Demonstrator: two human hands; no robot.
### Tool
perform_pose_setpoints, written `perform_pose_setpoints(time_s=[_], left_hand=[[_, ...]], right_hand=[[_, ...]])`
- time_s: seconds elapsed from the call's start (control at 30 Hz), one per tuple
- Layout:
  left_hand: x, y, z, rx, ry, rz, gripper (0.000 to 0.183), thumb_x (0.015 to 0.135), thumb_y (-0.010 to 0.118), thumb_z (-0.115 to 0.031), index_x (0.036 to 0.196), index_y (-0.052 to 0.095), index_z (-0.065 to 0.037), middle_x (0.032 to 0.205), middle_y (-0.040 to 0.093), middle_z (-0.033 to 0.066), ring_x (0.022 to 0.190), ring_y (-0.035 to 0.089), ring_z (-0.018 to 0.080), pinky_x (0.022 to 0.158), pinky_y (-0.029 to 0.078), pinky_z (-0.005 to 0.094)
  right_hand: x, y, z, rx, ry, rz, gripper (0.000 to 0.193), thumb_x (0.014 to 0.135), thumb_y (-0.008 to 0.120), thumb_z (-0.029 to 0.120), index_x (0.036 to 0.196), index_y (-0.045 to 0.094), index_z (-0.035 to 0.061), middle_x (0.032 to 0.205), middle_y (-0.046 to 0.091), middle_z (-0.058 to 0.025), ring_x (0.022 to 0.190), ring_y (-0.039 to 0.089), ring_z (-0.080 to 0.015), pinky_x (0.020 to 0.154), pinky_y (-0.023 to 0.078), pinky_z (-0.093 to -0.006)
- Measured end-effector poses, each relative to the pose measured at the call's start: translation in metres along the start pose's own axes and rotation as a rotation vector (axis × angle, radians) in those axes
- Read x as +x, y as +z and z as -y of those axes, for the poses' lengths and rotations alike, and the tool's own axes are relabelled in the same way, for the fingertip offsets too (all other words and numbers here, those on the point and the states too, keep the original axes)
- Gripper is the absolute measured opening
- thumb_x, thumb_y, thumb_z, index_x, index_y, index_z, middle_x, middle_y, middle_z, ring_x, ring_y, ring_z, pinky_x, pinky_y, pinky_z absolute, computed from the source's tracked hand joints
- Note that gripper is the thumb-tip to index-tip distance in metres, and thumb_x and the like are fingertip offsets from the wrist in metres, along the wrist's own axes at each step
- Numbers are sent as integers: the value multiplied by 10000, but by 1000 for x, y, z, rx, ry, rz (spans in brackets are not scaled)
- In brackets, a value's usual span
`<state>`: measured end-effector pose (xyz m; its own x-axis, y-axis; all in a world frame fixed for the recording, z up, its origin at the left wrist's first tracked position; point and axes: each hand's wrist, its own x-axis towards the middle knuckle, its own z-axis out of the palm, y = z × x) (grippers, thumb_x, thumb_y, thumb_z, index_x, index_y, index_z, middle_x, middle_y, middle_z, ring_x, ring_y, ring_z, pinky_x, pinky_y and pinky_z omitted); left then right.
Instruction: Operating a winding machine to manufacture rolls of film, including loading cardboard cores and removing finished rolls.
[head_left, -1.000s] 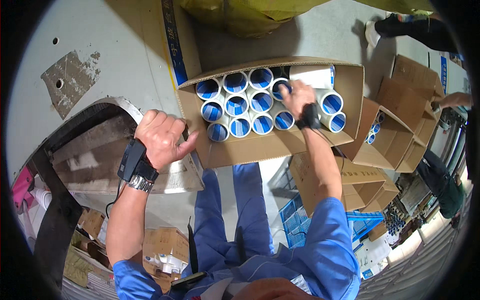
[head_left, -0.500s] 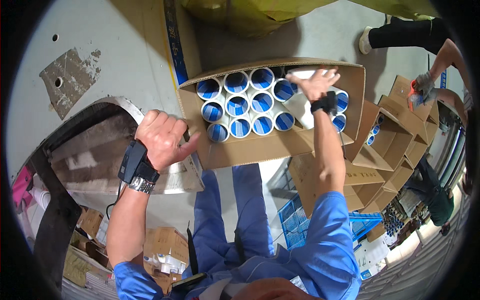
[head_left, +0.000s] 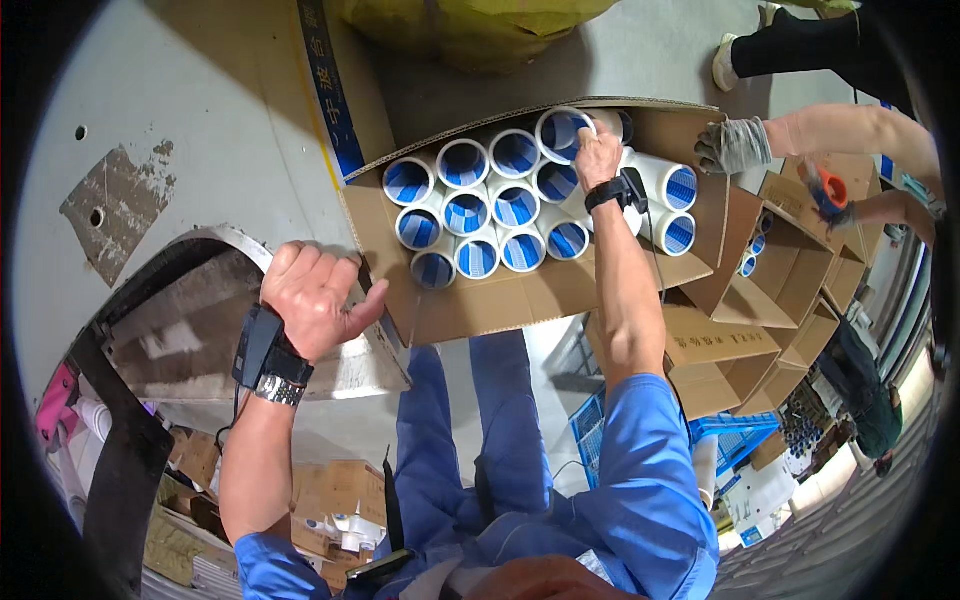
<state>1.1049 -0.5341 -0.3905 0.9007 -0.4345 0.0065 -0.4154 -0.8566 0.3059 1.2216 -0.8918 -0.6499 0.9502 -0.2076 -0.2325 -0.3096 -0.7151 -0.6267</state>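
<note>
An open cardboard carton (head_left: 540, 305) lies ahead of me, holding rows of white tubes (head_left: 466, 213) with blue and white inside their round ends. My right hand (head_left: 600, 158) is closed on the rim of one white tube (head_left: 541, 136) in the far row, which sticks out a little above its neighbours. Two more tubes (head_left: 664, 185) lie tilted at the carton's right end. My left hand (head_left: 315, 300) has its fingers curled over the rim of a metal chute (head_left: 240, 240), with the thumb stretched out toward the carton's left side.
Another person's gloved hand (head_left: 735, 147) touches the carton's right edge; that person's other hand is at an orange tape dispenser (head_left: 830, 192). Stacked open cartons (head_left: 720, 345) stand to the right, a blue plastic crate (head_left: 740, 440) below them. A yellow-green sack (head_left: 470, 35) lies beyond the carton.
My right hand has moved left from lying spread over the tubes to gripping one tube's rim. The other person's gloved hand has come to the carton's right edge. My left hand stays put.
</note>
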Motion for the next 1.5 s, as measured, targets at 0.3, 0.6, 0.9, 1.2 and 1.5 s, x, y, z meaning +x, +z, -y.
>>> perform_pose_setpoints(time_s=[0.3, 0.6, 0.9, 1.2, 1.5], left_hand=[[2, -6, -7, 16, 11, 61, 200, 729, 769, -229, 792, 658, -75, 681, 607, 73, 685, 581, 257, 711, 438, 372], [-4, -12, -16, 122, 81, 55, 233, 776, 741, -286, 734, 657, -73, 645, 618, 97, 656, 591, 275, 690, 433, 384], [-22, -18, -7, 125, 80, 258, 390, 825, 649, -424, 838, 723, -42, 750, 685, 188, 716, 643, 348, 749, 467, 410], [-146, 15, -17, -392, 3, 188, 374, 808, 677, -376, 899, 719, -15, 794, 681, 179, 801, 645, 352, 753, 485, 443], [-312, 23, -79, -556, -828, 638, 425, 910, 609, -398, 1025, 696, 2, 871, 718, 144, 830, 684, 217, 791, 518, 343]], right_hand=[[-17, -4, 1, 525, 230, 149, 1069, 690, 826, 502, 1404, 337, -126, 1290, 556, -278, 1169, 576, -310, 1016, 427, -349], [-270, -137, -9, 764, 466, -130, 233, 910, 665, 175, 1064, 670, 0, 870, 686, -31, 758, 608, -91, 677, 497, -255], [-519, -169, 20, 930, 646, -73, 109, 918, 593, 80, 935, 664, -1, 802, 643, -2, 694, 547, -62, 631, 445, -221], [-586, -148, 23, 1054, 741, -106, 155, 940, 608, 117, 1000, 646, -21, 861, 660, -43, 749, 604, -97, 667, 485, -241], [-267, -229, -99, -64, 170, -512, 446, 742, 752, 161, 1122, 616, -29, 1063, 649, -253, 1039, 613, -404, 895, 484, -455]])
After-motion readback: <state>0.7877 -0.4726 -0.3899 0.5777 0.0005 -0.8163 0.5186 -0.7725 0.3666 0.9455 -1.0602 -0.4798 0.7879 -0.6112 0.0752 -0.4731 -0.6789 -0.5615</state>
